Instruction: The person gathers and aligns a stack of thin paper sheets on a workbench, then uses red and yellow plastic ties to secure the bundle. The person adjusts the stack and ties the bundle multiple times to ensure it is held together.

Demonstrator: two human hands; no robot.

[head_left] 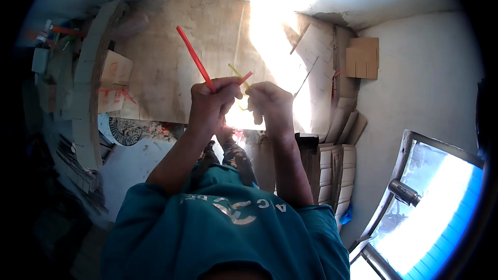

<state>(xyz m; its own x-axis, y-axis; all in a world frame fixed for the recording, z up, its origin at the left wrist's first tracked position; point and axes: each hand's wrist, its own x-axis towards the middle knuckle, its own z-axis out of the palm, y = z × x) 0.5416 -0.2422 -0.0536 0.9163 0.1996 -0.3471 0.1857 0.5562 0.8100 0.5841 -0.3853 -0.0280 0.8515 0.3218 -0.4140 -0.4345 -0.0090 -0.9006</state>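
My left hand [213,105] is closed around a long, narrow red strip [193,55], whose far end slants up and left. A short red end sticks out past the thumb side, towards my other hand. My right hand [272,105] pinches a thin yellow-green strip [236,70], which crosses close to that short red end. Both hands are near each other, raised over the brown board table. Whether the two strips touch is too small to tell, and the fingers hide parts of both.
A wide brown board [166,46] lies below my hands, with glaring sunlight across its right part. Cardboard pieces [115,72] stand at the left, a brown carton [362,58] at the far right. Stacked cardboard [337,171] is at the near right, beside a window [425,202].
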